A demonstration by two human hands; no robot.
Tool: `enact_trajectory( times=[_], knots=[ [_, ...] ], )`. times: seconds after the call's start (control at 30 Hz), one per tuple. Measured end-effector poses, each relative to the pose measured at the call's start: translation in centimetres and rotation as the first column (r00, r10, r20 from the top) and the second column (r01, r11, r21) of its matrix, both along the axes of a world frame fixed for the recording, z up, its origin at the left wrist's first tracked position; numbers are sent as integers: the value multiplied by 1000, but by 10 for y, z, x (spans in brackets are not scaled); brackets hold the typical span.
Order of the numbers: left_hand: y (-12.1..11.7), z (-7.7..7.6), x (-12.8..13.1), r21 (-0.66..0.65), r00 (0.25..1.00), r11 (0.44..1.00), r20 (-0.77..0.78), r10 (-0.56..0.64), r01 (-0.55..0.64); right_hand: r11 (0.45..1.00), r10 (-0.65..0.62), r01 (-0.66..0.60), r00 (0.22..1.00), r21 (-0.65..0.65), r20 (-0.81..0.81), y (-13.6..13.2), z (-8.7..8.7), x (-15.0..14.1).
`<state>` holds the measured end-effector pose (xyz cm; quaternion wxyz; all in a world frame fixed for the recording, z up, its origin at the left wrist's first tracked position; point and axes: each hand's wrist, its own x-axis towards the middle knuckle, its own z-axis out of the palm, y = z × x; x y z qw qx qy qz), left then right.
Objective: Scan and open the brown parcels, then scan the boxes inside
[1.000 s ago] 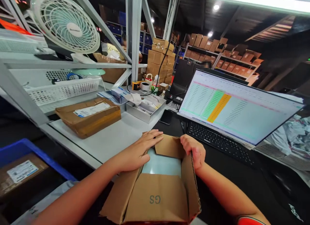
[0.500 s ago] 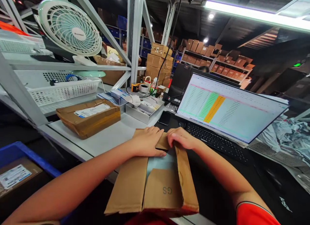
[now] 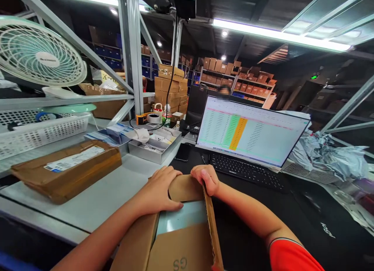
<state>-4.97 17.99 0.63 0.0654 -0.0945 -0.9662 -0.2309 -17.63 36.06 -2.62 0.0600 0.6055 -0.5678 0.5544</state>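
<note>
An open cardboard box (image 3: 175, 245) with "GS" printed on its near flap sits in front of me, its lower end cut off by the frame. Between the flaps shows a smooth pale blue, shiny surface (image 3: 182, 216); what it belongs to is mostly hidden. My left hand (image 3: 159, 191) grips the box's far left corner, thumb lying over the inner side by the far flap (image 3: 187, 188). At the far right corner, my right hand (image 3: 207, 178) is closed round the cardboard, with the raised right flap (image 3: 213, 228) just below its fingers.
A taped brown parcel (image 3: 67, 169) lies on the left of the table. Beyond are a grey tray (image 3: 156, 156) of small items, a phone (image 3: 183, 152), a keyboard (image 3: 245, 171) and a monitor (image 3: 269, 138). A fan (image 3: 41, 55) stands on the left shelf; silver bags (image 3: 336, 156) lie at right.
The view has swung right and upward. My right hand went from the right flap's edge over to the far flap, then back to the corner. My left hand stays on the box's far left.
</note>
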Motion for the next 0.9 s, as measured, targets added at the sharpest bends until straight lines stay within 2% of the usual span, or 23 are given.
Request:
enact_trajectory(
  times=[0.23,0.6,0.77,0.9],
  knots=[
    [-5,-7,-1,55,1000,999,24,3,-4,989,-5,22,993,-146,116,-11,-4,5],
    [-13,-19,-5,130,1000,992,-19,11,-8,961,-48,100,979,-257,199,-16,-4,8],
    [-14,-18,-2,116,1000,993,-26,12,-9,958,-144,188,968,-217,205,-19,-10,5],
    [-20,-14,-8,-22,1000,1000,-27,5,-6,967,-235,245,964,-69,124,-13,-4,8]
  ],
)
